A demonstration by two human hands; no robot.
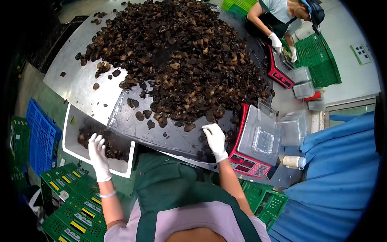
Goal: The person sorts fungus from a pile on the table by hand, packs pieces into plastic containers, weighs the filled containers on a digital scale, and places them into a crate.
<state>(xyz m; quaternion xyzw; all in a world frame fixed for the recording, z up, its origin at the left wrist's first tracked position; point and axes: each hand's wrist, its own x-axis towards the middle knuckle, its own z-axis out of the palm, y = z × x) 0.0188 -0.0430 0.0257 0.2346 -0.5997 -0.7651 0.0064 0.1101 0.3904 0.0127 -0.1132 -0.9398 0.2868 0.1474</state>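
A large heap of dark brown mushroom-like pieces [177,60] covers much of the metal table [76,80]. My right hand [215,141], in a white glove, rests at the heap's near edge, its fingers bent toward the tabletop; whether it holds a piece is hidden. Just right of it stands a red scale [258,141] with a clear plastic container [265,140] on its plate. Gloved in white too, my left hand [98,156] is raised over the near side of a white bin [121,171] partly filled with dark pieces, its fingers apart and nothing in them.
Across the table a person [278,20] works at a second red scale [280,74]. Clear containers [294,127] and a cream bottle [294,162] are at the right, beside a blue curtain [342,161]. Green crates [76,201] and a blue crate [42,137] stand at the left.
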